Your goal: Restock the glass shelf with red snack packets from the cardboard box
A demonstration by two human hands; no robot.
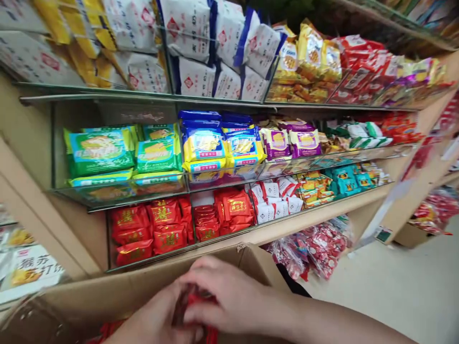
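Over an open cardboard box point(215, 262) at the bottom, my left hand point(158, 306) and my right hand point(229, 296) come together. Between them are red snack packets point(201, 298), mostly hidden by the curled fingers. Both hands are closed around these packets. More red packets point(111, 328) lie inside the box, below my left wrist. Just beyond the box, the bottom shelf holds stacked red packets with gold print point(167, 220), and another stack of red packets point(234, 208) stands in the compartment to its right.
Above, a glass-fronted shelf carries green packets point(98, 150), blue-yellow packets point(204, 141) and purple packets point(304, 138). White bags point(190, 28) fill the top shelf. Plastic bags of red goods point(326, 248) rest on the floor point(405, 286) at right. A wooden post point(43, 205) stands left.
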